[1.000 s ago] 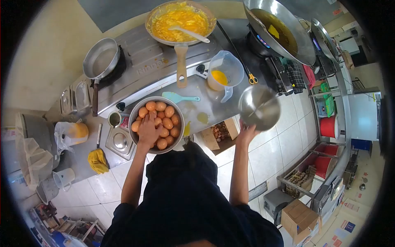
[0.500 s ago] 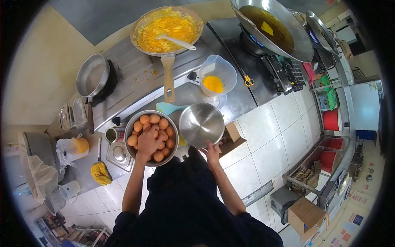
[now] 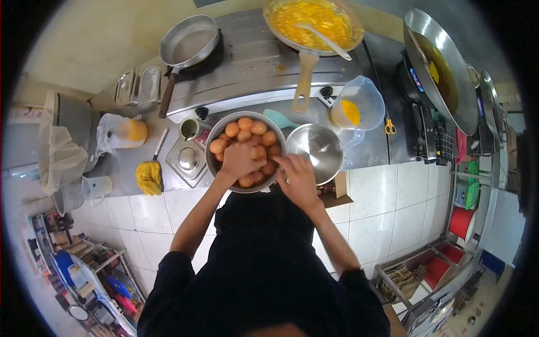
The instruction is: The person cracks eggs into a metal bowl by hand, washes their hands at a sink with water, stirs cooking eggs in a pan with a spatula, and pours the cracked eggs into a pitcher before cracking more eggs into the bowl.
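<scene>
A metal bowl of brown eggs (image 3: 245, 123) stands at the front edge of the steel counter. My left hand (image 3: 240, 159) reaches into it, fingers curled around an egg among the others. My right hand (image 3: 296, 178) is at the bowl's right rim, its fingers bent toward the eggs; whether it holds anything is hidden. Just right of the eggs sits an empty metal bowl (image 3: 320, 149), close behind my right hand. A turquoise spatula (image 3: 277, 118) lies behind the two bowls. The measuring jug (image 3: 365, 106) with yellow liquid stands to the right.
Behind are a pan of egg mixture (image 3: 311, 25) with a white spatula, and a small empty pan (image 3: 190, 42). A wok of oil (image 3: 443, 73) is at the right, near scissors (image 3: 389, 126). A yellow cloth (image 3: 149, 178) and lidded container (image 3: 188, 160) lie left.
The empty bowl has come left and now rests beside the egg bowl. My right hand has let go of it and moved to the egg bowl's rim. The view has shifted left.
</scene>
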Tool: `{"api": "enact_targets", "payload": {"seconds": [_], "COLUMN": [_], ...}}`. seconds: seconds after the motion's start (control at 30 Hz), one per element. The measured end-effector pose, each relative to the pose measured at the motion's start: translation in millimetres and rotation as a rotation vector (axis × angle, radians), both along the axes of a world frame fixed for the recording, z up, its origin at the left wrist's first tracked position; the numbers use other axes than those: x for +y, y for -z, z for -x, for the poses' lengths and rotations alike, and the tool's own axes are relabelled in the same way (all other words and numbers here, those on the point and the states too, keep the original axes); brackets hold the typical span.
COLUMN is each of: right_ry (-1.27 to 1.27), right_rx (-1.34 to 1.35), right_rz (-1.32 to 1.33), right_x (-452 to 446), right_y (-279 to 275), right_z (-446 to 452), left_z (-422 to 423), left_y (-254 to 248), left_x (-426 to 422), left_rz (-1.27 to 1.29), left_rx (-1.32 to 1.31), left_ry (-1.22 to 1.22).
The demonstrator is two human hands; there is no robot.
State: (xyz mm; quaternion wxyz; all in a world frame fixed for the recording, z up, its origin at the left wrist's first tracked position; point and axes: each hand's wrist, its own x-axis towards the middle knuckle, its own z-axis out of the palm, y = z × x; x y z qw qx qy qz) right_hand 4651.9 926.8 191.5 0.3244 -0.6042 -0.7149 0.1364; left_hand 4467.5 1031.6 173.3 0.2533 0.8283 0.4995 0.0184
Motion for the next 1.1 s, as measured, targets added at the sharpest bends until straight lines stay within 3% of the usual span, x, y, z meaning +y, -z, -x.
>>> {"api": "enact_targets", "payload": {"seconds": [0.03,0.17,0.23,0.27,0.3,0.37,0.4,0.47,0.53,0.57,0.67,0.7,0.77,0.8,0.93,0.97,1.03,1.1], "right_ry": [-0.094,-0.207,-0.240,-0.227,-0.214,-0.243,-0.253,-0.253,-0.009,-0.011,0.126,0.139,0.177,0.157,0.300,0.310,0.291,0.306], "right_rx": [-0.091,-0.191,-0.181,-0.071,0.038,0.177,0.222,0.264,0.580,0.577,0.759,0.752,0.681,0.478,0.656,0.654,0.380,0.470], "right_rz": [0.018,0.221,0.345,0.302,0.263,0.393,0.430,0.473,0.490,0.487,0.094,0.088,-0.276,-0.211,-0.227,-0.230,-0.283,-0.146], "right_x": [17,60,67,69,69,72,74,70,64,61,47,45,42,40,28,24,14,8], "right_y": [1,39,48,51,55,60,58,50,23,11,-2,-4,-12,-22,-19,-19,-20,-8], "right_z": [9,42,51,51,50,50,50,49,53,52,45,45,45,43,22,13,-4,-13], "left_z": [5,32,48,60,71,87,77,81,82,77,47,31,-2,-17,-50,-54,-68,-83], "left_y": [-2,14,12,14,17,22,4,1,2,6,2,-2,-14,-23,-9,-15,-25,-25], "left_x": [-2,-3,-7,-8,-8,-9,-14,-12,-10,-9,-6,-6,-10,-14,-21,-20,-25,-29], "left_rz": [0.002,-0.007,-0.056,0.163,0.161,0.679,0.587,0.637,0.672,0.743,0.857,0.902,0.866,0.903,0.946,0.967,0.968,0.892], "left_rx": [-0.140,-0.224,-0.504,-0.663,-0.670,-1.068,-1.072,-1.087,-1.103,-1.187,-1.277,-1.275,-1.220,-1.281,-1.306,-1.314,-1.224,-1.155], "left_ry": [-0.047,-0.135,-0.273,-0.361,-0.376,-0.668,-0.737,-0.696,-0.652,-0.685,-0.761,-0.813,-0.846,-0.766,-0.580,-0.492,-0.477,-0.434]}}
